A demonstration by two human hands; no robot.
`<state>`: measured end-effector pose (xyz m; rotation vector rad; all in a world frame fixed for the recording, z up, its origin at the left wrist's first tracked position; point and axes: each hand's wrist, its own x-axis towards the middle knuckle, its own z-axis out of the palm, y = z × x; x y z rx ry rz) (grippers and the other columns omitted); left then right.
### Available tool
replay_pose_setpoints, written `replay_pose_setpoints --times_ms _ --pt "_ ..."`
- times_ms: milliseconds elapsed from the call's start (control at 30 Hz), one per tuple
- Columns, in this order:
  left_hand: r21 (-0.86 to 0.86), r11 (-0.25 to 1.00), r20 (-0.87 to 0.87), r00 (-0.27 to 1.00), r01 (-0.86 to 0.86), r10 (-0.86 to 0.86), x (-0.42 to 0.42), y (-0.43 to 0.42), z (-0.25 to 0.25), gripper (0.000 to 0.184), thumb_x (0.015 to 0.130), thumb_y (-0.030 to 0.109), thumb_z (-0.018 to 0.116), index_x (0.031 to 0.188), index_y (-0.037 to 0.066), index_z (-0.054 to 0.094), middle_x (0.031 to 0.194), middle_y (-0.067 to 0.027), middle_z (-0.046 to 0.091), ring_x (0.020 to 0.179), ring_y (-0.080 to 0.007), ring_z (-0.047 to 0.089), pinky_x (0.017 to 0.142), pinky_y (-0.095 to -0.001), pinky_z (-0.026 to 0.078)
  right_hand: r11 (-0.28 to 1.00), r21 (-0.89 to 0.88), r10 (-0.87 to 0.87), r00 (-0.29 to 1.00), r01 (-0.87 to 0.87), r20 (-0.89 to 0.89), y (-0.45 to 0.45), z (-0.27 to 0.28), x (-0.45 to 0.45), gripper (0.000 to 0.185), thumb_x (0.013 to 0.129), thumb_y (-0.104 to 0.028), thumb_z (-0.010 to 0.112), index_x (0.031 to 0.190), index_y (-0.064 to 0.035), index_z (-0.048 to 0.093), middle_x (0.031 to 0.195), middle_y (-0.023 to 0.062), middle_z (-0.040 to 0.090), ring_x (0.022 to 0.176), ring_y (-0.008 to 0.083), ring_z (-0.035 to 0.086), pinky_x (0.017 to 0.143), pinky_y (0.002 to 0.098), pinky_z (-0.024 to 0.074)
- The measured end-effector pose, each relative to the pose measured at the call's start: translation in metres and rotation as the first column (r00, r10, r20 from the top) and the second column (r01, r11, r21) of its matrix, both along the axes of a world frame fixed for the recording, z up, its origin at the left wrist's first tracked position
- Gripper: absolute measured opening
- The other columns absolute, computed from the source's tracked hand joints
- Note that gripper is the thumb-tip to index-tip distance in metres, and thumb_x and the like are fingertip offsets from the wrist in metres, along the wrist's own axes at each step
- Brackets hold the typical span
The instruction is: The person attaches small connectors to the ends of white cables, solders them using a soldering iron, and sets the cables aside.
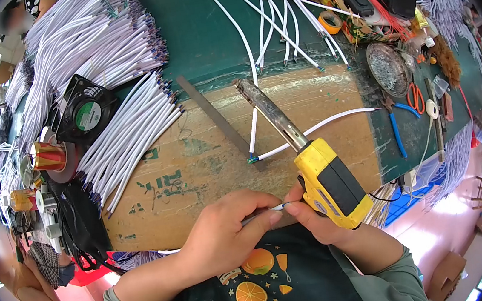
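Cable sits pinched between the fingertips of the left hand and right hand, both grips narrow, at the desk's near edge; a yellow-bodied tool rests against the right hand, bundled white leads lying left.

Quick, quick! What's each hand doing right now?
Left hand: closed, pinching a thin white cable.
Right hand: fingertips closed at that cable's tip; a yellow-and-black gun-shaped tool is against this hand, but its grip can't be told.
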<state>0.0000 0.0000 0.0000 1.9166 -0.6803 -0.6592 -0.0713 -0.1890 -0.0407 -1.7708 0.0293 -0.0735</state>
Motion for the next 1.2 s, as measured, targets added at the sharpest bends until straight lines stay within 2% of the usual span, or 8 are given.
replay_pose_setpoints --times_ms 100,167,267,367,400,500,700,1200 --pt "0.031 0.997 -0.126 0.989 -0.075 0.079 -0.002 -0.003 0.003 0.013 0.090 0.014 0.063 0.100 0.006 0.064 0.080 -0.0023 0.064 0.066 -0.0123 0.059 0.059 -0.0250 0.048 0.991 0.114 -0.066 0.998 0.068 -0.017 0.004 -0.003 -0.002 0.016 0.076 -0.005 0.072 0.089 -0.0046 0.062 0.080 0.0080 0.061 0.072 0.0221 0.060 0.063 0.0327 0.0467" --pt "0.057 0.978 -0.474 0.857 -0.201 0.203 -0.002 -0.002 0.004 0.015 0.088 0.012 0.065 0.097 0.001 0.064 0.080 -0.0020 0.063 0.065 -0.0101 0.058 0.057 -0.0251 0.047 0.990 0.089 -0.109 0.994 0.108 0.007 0.007 -0.005 -0.005 0.017 0.075 -0.003 0.073 0.088 -0.0040 0.062 0.079 0.0085 0.060 0.070 0.0224 0.060 0.062 0.0320 0.0464" --pt "0.098 0.963 -0.540 0.800 -0.250 0.263 0.001 -0.002 0.005 0.015 0.087 0.012 0.066 0.094 -0.001 0.064 0.079 -0.0017 0.062 0.067 -0.0099 0.057 0.060 -0.0250 0.047 0.995 0.061 -0.077 0.997 0.078 -0.015 0.010 -0.013 -0.007 0.015 0.077 -0.003 0.072 0.088 -0.0042 0.061 0.081 0.0075 0.061 0.069 0.0187 0.059 0.061 0.0302 0.0463" --pt "0.035 0.957 -0.131 0.948 -0.288 0.290 0.008 0.004 -0.009 0.017 0.085 0.016 0.065 0.092 0.000 0.064 0.081 -0.0131 0.064 0.074 -0.0253 0.063 0.065 -0.0334 0.047 0.993 0.114 -0.037 0.999 0.038 -0.008 0.010 -0.016 -0.008 0.017 0.081 -0.001 0.068 0.095 -0.0040 0.059 0.082 0.0051 0.062 0.072 0.0140 0.059 0.062 0.0274 0.0460" --pt "0.068 0.973 0.020 0.975 -0.221 0.220 0.015 0.008 -0.012 0.015 0.085 0.012 0.067 0.092 0.000 0.065 0.078 -0.0057 0.063 0.071 -0.0128 0.058 0.065 -0.0271 0.047 0.993 0.115 -0.037 0.999 0.038 -0.010 0.009 -0.017 -0.008 0.017 0.081 -0.001 0.068 0.095 -0.0040 0.059 0.082 0.0051 0.062 0.072 0.0140 0.059 0.062 0.0274 0.0460" --pt "0.126 0.961 0.181 0.958 -0.245 0.220 0.027 0.011 -0.021 0.016 0.084 0.013 0.067 0.093 0.001 0.065 0.081 -0.0087 0.064 0.072 -0.0164 0.060 0.066 -0.0291 0.047 0.965 0.263 0.022 0.997 -0.002 -0.072 0.007 -0.018 -0.005 0.024 0.084 0.002 0.064 0.106 -0.0031 0.056 0.089 0.0044 0.063 0.079 0.0117 0.060 0.068 0.0258 0.0481" --pt "0.135 0.953 0.109 0.960 -0.272 0.259 0.035 0.004 -0.026 0.017 0.084 0.014 0.066 0.094 0.000 0.066 0.081 -0.0096 0.064 0.074 -0.0181 0.060 0.067 -0.0294 0.047 0.863 0.504 -0.012 0.999 0.031 -0.041 0.008 -0.012 0.012 0.051 0.085 0.004 0.060 0.132 -0.0040 0.044 0.123 0.0110 0.056 0.113 0.0181 0.055 0.088 0.0293 0.0494" --pt "0.157 0.946 -0.102 0.948 -0.283 0.301 0.044 0.000 -0.031 0.017 0.087 0.015 0.066 0.097 0.001 0.065 0.080 -0.0017 0.064 0.074 -0.0070 0.056 0.067 -0.0238 0.046 0.830 0.557 0.016 0.997 0.026 -0.071 0.006 -0.015 0.022 0.054 0.083 0.004 0.062 0.133 -0.0025 0.043 0.129 0.0144 0.053 0.115 0.0181 0.054 0.096 0.0322 0.0459"
